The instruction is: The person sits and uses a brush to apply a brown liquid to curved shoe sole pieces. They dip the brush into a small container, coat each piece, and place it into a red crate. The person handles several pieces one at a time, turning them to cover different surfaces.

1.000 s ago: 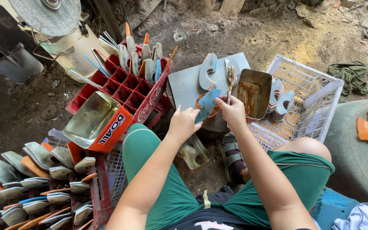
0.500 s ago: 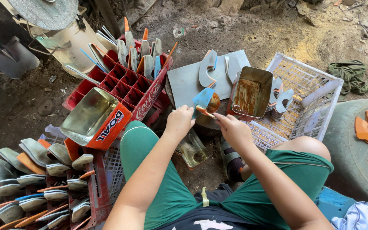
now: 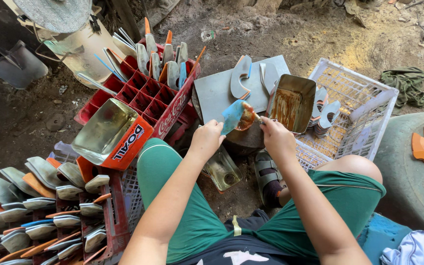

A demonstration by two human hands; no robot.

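Head view: hands clamped, L (image 3: pixel 207 139) on sole piece (image 3: pixel 233 116), R (image 3: pixel 277 138) on brush (image 3: pixel 255 116), near tin (image 3: pixel 290 102) edge.

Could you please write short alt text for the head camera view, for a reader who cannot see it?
Seen from above, a seated person's left hand holds a blue shoe-sole piece while the right hand works a small brush on its brown-smeared end. Ahead lie a grey board, an open tin of brown glue, a white crate and a red crate of soles.
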